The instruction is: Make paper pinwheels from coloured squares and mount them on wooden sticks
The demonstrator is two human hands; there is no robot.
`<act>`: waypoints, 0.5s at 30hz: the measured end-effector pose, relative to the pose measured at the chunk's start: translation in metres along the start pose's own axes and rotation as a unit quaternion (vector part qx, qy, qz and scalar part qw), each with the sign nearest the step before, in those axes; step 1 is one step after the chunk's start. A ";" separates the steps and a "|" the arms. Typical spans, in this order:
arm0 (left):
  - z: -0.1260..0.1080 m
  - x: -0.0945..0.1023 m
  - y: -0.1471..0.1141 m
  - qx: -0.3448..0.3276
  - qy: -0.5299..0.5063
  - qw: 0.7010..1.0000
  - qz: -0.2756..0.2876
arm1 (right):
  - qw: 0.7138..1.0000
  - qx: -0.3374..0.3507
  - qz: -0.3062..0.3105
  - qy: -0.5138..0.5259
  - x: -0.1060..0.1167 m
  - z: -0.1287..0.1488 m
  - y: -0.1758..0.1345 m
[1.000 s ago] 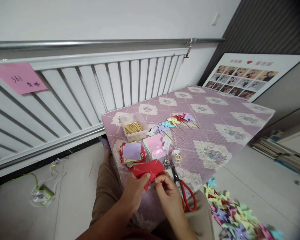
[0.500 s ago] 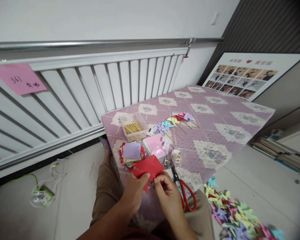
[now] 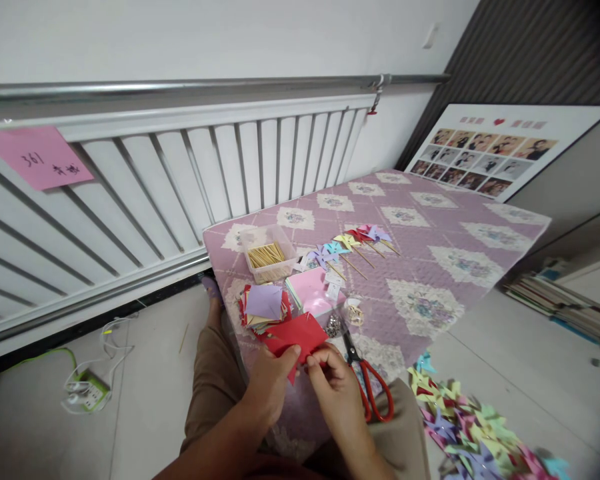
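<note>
A red paper piece [image 3: 303, 333], cut at its corners, is held between my two hands above the near edge of the table. My left hand [image 3: 273, 380] grips its left side, thumb on top. At the paper's lower right edge, the fingers of my right hand [image 3: 333, 377] are pinched together on it. Scissors [image 3: 364, 373] with red handles lie just right of my right hand. Close behind the paper sit a small heap of metal fasteners [image 3: 333, 325] and a little clear container [image 3: 354, 312] with gold-coloured bits. Stacked coloured paper squares [image 3: 263, 302] lie to the left.
A plastic box of wooden sticks [image 3: 267, 255] stands near the table's left edge. Behind the pink paper stack [image 3: 313, 288] lie several paper pinwheels [image 3: 347, 243] on sticks. More pinwheels [image 3: 473, 430] are heaped at lower right. A power strip [image 3: 91, 392] lies on the floor.
</note>
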State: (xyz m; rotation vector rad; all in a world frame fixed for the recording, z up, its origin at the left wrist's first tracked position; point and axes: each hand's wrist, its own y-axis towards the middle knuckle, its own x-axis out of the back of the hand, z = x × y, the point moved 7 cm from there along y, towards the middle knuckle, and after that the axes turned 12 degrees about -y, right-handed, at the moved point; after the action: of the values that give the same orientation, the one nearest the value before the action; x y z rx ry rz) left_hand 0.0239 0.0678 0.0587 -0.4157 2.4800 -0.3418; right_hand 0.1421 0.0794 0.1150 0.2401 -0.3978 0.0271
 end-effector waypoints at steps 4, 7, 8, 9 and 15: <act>-0.011 0.007 0.000 -0.011 0.020 0.998 -0.054 | 1.000 -0.013 0.010 0.003 0.002 -0.008 -0.007; -0.023 0.010 0.000 0.010 0.084 0.995 -0.061 | 0.998 -0.057 -0.038 0.011 0.017 -0.026 -0.010; -0.027 0.010 0.001 0.013 0.107 0.993 -0.053 | 0.996 -0.069 -0.062 0.015 0.024 -0.032 -0.009; -0.030 0.010 0.001 0.013 0.127 0.991 -0.042 | 0.993 -0.079 -0.079 0.021 0.030 -0.037 -0.006; -0.040 0.000 0.008 -0.010 0.211 0.974 0.077 | 0.974 -0.146 0.107 0.139 0.012 -0.031 0.011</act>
State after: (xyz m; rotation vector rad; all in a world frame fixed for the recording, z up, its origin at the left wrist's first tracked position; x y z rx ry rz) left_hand -0.0011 0.0807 0.0880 -0.1657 2.9102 -0.3722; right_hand 0.1646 0.0976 0.0944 -0.0989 -0.1429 0.2105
